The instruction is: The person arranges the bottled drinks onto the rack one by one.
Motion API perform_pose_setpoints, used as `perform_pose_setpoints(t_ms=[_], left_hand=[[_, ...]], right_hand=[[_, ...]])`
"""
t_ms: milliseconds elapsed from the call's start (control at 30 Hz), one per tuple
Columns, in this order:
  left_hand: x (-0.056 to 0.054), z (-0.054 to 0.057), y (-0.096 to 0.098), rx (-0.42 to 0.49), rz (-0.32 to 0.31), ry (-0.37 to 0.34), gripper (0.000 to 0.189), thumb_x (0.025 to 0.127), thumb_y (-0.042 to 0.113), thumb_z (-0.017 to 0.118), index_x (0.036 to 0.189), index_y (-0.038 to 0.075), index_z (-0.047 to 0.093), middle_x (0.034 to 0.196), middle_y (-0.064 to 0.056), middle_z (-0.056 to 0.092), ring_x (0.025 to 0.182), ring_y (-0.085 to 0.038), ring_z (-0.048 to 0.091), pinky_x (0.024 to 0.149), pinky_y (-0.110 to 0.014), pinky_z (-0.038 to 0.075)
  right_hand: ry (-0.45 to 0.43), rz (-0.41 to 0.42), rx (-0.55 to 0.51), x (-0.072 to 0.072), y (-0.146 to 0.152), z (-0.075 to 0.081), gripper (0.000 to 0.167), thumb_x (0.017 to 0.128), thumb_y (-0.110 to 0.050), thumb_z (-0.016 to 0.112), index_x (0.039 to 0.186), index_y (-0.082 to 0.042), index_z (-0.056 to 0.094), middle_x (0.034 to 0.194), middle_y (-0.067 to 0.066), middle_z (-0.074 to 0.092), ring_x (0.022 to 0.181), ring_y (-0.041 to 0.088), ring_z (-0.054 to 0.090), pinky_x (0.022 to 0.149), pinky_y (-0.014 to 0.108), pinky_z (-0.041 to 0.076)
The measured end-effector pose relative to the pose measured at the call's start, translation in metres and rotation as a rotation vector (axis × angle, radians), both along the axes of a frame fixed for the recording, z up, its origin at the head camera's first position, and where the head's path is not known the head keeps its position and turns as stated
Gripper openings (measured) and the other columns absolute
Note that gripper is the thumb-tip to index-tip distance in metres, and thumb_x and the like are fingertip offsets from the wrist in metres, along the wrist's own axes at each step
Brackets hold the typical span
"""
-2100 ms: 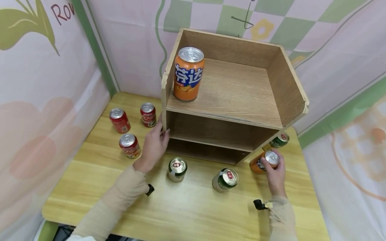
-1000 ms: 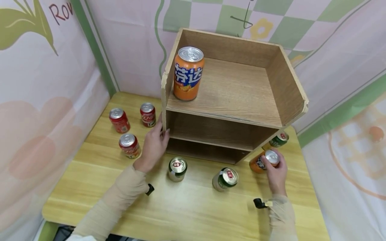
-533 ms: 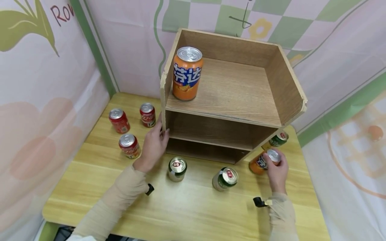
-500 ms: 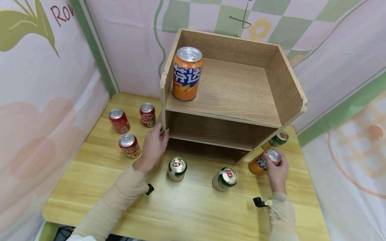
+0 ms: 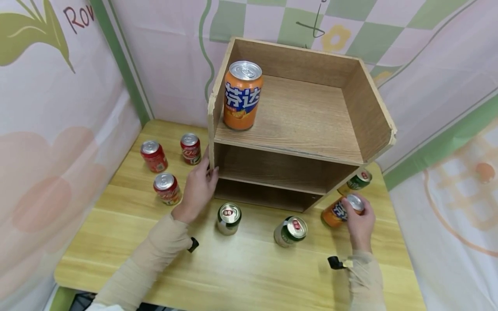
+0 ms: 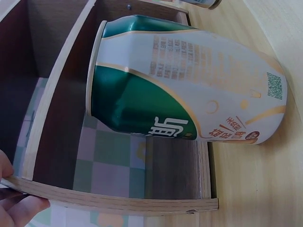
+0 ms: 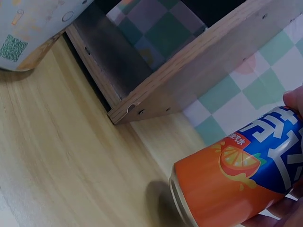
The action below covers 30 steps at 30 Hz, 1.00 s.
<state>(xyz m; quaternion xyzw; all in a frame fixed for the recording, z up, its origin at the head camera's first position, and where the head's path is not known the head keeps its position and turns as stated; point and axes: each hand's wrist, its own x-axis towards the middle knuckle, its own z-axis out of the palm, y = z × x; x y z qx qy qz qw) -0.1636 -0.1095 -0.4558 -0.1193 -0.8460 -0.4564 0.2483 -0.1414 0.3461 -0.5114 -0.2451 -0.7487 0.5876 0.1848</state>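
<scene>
My right hand (image 5: 359,220) grips an orange soda can (image 5: 335,213) round its upper part, to the right of the wooden shelf (image 5: 303,116). In the right wrist view the orange can (image 7: 227,184) leans, with a shadow beside its base; whether it touches the table I cannot tell. At the shelf's left side my left hand (image 5: 198,185) pinches the side panel, thumb at the front edge and fingers partly hidden behind. Another orange can (image 5: 242,103) stands upright on the shelf's top board. Behind the held can is a green can (image 5: 357,179), partly hidden by the shelf.
Two green-and-white cans, a left one (image 5: 228,219) and a right one (image 5: 289,232), stand before the shelf. Left of it are three red cans: a back one (image 5: 190,149), a left one (image 5: 154,156) and a front one (image 5: 167,188). Printed cloth walls surround the table (image 5: 249,276).
My right hand and the top of the orange can have shifted slightly to the right, so the can leans a little more. The left hand stays at the shelf's side panel.
</scene>
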Motion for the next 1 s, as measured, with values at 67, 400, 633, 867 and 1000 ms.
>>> perform_pose_setpoints(t_ms=[67, 400, 633, 867, 1000], left_hand=[[0.000, 0.000, 0.000, 0.003, -0.003, 0.000, 0.064, 0.097, -0.001, 0.062, 0.156, 0.002, 0.037, 0.122, -0.031, 0.066, 0.100, -0.040, 0.072, 0.079, -0.041, 0.064], [0.000, 0.000, 0.000, 0.004, 0.006, 0.005, 0.065, 0.096, -0.002, 0.062, 0.156, 0.005, 0.039, 0.123, -0.031, 0.066, 0.101, -0.040, 0.072, 0.080, -0.042, 0.063], [0.000, 0.001, 0.000, 0.009, -0.004, -0.004, 0.066, 0.096, -0.002, 0.062, 0.157, 0.005, 0.037, 0.124, -0.031, 0.065, 0.099, -0.040, 0.072, 0.079, -0.040, 0.064], [0.000, 0.000, 0.000, 0.009, -0.002, -0.001, 0.067, 0.095, -0.002, 0.063, 0.157, 0.005, 0.037, 0.121, -0.032, 0.066, 0.096, -0.040, 0.073, 0.076, -0.040, 0.064], [0.000, 0.000, 0.000, 0.006, -0.001, 0.005, 0.066, 0.095, -0.002, 0.064, 0.156, 0.004, 0.038, 0.122, -0.032, 0.066, 0.096, -0.040, 0.073, 0.076, -0.040, 0.064]], right_hand=[[-0.012, -0.002, -0.004, 0.001, 0.000, 0.003, 0.038, 0.089, -0.022, 0.081, 0.124, -0.015, 0.067, 0.103, -0.010, 0.060, 0.091, 0.004, 0.057, 0.068, 0.007, 0.049], [-0.019, -0.016, 0.023, 0.005, 0.000, 0.022, 0.031, 0.089, -0.025, 0.081, 0.117, -0.021, 0.068, 0.101, -0.011, 0.061, 0.089, 0.005, 0.058, 0.067, 0.008, 0.050], [-0.057, -0.001, 0.108, 0.012, -0.002, 0.045, 0.028, 0.090, -0.025, 0.080, 0.115, -0.021, 0.070, 0.098, -0.012, 0.061, 0.084, 0.004, 0.058, 0.061, 0.010, 0.050], [-0.072, 0.021, 0.089, 0.019, -0.004, 0.069, 0.032, 0.091, -0.025, 0.079, 0.120, -0.020, 0.069, 0.103, -0.011, 0.059, 0.087, 0.005, 0.058, 0.063, 0.010, 0.052], [0.005, 0.023, 0.055, 0.023, -0.006, 0.080, 0.028, 0.089, -0.017, 0.080, 0.116, -0.017, 0.071, 0.099, -0.009, 0.063, 0.085, 0.006, 0.060, 0.063, 0.010, 0.052]])
